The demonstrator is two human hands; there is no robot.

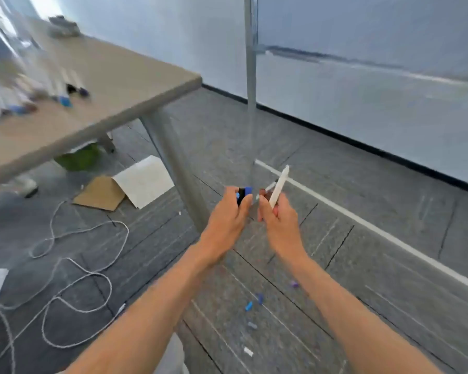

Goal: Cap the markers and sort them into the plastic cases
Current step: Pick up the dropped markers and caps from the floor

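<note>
Head view: both hands are held out above the carpeted floor (335,238), just past the bench (106,76) corner.
Left hand (227,214): the grip is curled round blue and black caps (244,194).
Right hand (278,220): the grip is pinched on white markers (279,184), seemingly two; their tips cannot be made out.
Floor: loose caps (249,305) are scattered below the arms.
Bench: a blurred row of markers (62,95) lies there; plastic cases cannot be told.
Progress: judged partway. Capping is in hand, the dropped caps are yet to be gathered, and no sorting is shown.
</note>
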